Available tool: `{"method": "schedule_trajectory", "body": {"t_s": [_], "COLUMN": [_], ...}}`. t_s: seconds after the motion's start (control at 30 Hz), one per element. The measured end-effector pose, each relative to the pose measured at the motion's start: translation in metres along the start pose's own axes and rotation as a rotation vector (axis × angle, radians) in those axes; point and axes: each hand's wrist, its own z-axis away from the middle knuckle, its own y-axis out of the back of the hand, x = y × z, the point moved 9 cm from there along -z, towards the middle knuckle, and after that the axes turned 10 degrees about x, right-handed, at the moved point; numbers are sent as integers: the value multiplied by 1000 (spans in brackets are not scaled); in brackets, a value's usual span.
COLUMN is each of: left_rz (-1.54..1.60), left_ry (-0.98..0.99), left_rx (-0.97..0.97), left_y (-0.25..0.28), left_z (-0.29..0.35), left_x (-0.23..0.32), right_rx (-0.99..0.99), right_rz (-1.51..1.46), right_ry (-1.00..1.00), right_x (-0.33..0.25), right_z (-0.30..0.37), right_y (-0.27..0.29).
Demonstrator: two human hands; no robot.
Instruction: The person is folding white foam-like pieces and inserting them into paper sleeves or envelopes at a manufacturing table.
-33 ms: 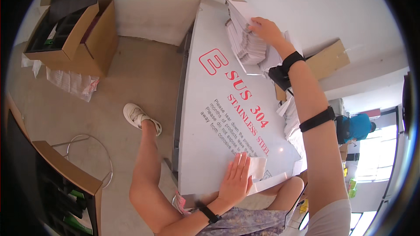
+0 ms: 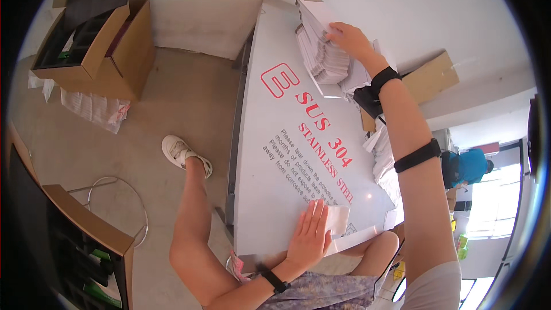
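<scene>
My left hand (image 2: 310,235) lies flat near the table's front end, fingers stretched out over the left side of a small flat white piece (image 2: 339,219), which looks like paper or thin card. At the far end, my right hand (image 2: 351,40) reaches to a row of packed white folded papers (image 2: 330,64). Its thumb and fingers close on the upper edge of one of them; how much they grip is partly hidden. The papers stand in an open white box (image 2: 331,90) that rests on the table.
The metal table (image 2: 275,155) has a printed protective film. Beside my right forearm lie a black object (image 2: 367,101), crumpled white wrapping (image 2: 384,163) and a cardboard piece (image 2: 433,77). Cardboard boxes (image 2: 135,51) stand at left, near a wire ring (image 2: 143,209). A person in blue (image 2: 470,166) is farther right.
</scene>
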Motion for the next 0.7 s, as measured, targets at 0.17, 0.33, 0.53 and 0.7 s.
{"method": "schedule_trajectory", "body": {"t_s": [0.17,0.33,0.53,0.7], "left_rz": [-4,-23,-38,-137], "left_ry": [-9,-16,-33,-107], "left_rx": [-3,4,59,144], "left_y": [-4,-3,-4,-4], "left_z": [-1,-1,9,17], "left_x": [1,3,8,11], "right_rx": [25,54,435,554], "right_rz": [111,344,355,-190], "right_ry": [283,381,267,35], "right_x": [-13,-24,-46,-56], "right_z": [9,15,57,176], "right_y": [10,29,130,241]}}
